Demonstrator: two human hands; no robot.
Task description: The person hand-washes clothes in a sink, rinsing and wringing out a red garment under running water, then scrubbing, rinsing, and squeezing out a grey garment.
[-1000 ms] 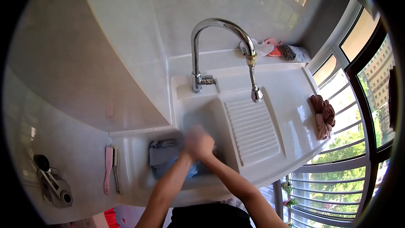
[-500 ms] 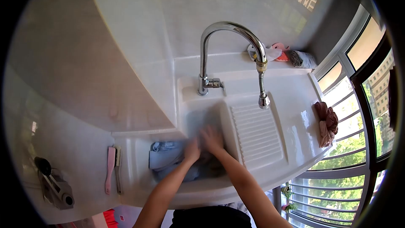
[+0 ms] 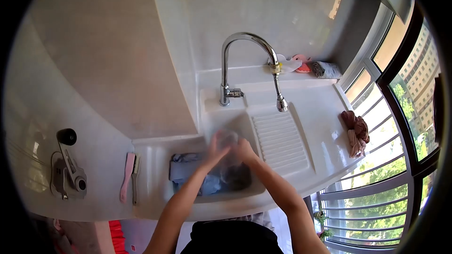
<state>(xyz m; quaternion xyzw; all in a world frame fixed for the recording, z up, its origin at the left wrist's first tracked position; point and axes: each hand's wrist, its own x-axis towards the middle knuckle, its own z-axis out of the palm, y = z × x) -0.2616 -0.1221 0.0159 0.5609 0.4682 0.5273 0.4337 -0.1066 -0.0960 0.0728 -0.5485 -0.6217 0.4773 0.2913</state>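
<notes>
Our left hand [image 3: 217, 147] is partly open, its thumb and fingers apart, and our right hand [image 3: 244, 150] is loosely curled beside it; a blurred greyish shape lies between them, and we cannot tell whether either has a grip on it. If it is wet and slick, a loose hold could let it slip, and brisk rubbing could fling drops over the rim of the white sink [image 3: 221, 208] onto our black clothing [image 3: 235, 237]. Just below our hands, folded blue cloth [image 3: 181, 170] and dark, soaked cloth [image 3: 238, 178] lie in the basin, where they might tangle around our fingers. Swinging wide to the right, our knuckles could scrape the white ribbed washboard [image 3: 282, 143], while a sudden lift might catch the curved chrome faucet [image 3: 225, 73]. Farther out, the bundled brown cloth [image 3: 356, 130] sits at the counter's edge, so a careless elbow could tip it off.
</notes>
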